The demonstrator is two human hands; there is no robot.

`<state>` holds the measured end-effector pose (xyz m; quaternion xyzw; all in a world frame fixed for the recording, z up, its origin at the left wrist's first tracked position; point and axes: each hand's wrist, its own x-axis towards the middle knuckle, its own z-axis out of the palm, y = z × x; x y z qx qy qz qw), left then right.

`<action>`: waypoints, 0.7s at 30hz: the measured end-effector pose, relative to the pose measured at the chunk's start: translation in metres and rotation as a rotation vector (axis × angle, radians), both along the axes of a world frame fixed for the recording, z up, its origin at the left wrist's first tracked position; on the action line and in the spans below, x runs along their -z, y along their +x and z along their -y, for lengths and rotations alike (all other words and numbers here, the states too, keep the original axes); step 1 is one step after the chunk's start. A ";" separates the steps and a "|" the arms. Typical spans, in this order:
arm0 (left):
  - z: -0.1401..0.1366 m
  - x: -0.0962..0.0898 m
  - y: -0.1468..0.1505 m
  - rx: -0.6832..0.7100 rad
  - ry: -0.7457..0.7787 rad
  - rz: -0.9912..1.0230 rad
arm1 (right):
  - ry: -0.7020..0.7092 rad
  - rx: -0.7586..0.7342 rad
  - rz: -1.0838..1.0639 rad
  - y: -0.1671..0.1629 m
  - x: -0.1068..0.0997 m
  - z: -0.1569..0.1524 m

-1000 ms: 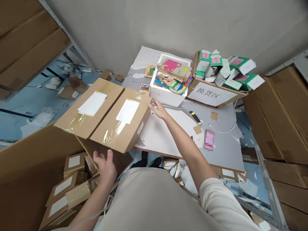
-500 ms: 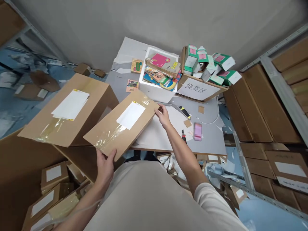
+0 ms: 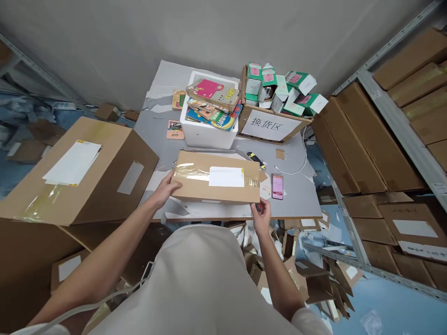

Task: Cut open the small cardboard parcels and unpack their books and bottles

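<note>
A long taped cardboard box (image 3: 195, 186) with a white label lies level in front of me, over the near part of the table. My left hand (image 3: 165, 190) grips its left end, thumb on the top face. At the near right corner, my right hand (image 3: 261, 215) has its thumb and fingers curled against the box. Between those fingers shows a bit of a red-and-black utility knife (image 3: 259, 207), mostly hidden. Farther back lies a black-and-yellow utility knife (image 3: 256, 160). A phone (image 3: 277, 187) with a pink screen is to the right.
A white foam box (image 3: 209, 136) of books and a carton (image 3: 246, 122) of green-and-white boxes stand at the back of the table (image 3: 296, 200). A large labelled carton (image 3: 115, 186) is on the left. Shelving (image 3: 380, 100) with cartons flanks the right; opened boxes litter the floor.
The box has turned from a slant to lengthwise across me and moved right, over the table. My left hand has shifted to its left end, my right hand to its near right corner.
</note>
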<state>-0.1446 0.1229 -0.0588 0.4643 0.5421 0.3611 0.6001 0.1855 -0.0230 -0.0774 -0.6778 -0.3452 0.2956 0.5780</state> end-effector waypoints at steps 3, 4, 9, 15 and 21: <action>-0.005 0.003 -0.002 0.014 -0.019 0.032 | -0.037 -0.018 0.022 0.001 0.005 0.004; -0.006 0.004 -0.003 0.008 -0.030 0.052 | -0.047 -0.032 0.012 0.003 0.007 0.003; 0.000 0.015 -0.009 -0.038 -0.066 0.147 | -0.149 -0.153 -0.022 0.015 0.025 -0.002; 0.025 0.045 -0.025 0.030 -0.060 0.187 | -0.330 -0.316 0.264 0.030 0.052 0.004; 0.035 0.055 -0.033 0.126 -0.121 0.139 | -0.342 -0.413 0.441 0.037 0.066 -0.003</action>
